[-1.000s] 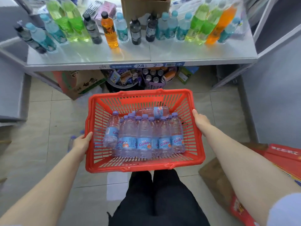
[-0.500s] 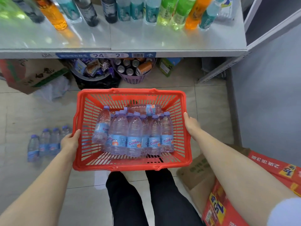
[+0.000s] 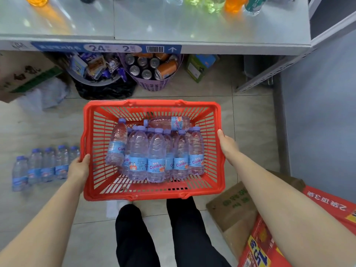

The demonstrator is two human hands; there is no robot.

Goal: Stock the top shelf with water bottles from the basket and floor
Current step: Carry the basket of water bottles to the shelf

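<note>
I hold a red plastic basket [image 3: 154,195] in front of me, above the floor. My left hand [image 3: 80,168] grips its left rim and my right hand [image 3: 227,145] grips its right rim. Several small water bottles [image 3: 156,157] with blue labels and purple caps stand inside it; one lies on its side at the back [image 3: 169,122]. Several more water bottles [image 3: 42,166] stand in a row on the floor to the left. The white shelf [image 3: 154,26] runs across the top, with drink bottles [image 3: 233,2] at its far edge.
Under the shelf sit a purple basket of cans [image 3: 152,72], a grey bowl of snack packets [image 3: 92,68] and a cardboard box [image 3: 23,74]. A brown carton [image 3: 237,211] and a red carton [image 3: 269,243] lie by my right leg. A grey wall [image 3: 323,112] is on the right.
The basket has come down and away from the shelf, and my view has tilted lower. The floor bottles on the left have come into view. Both hands keep their grip.
</note>
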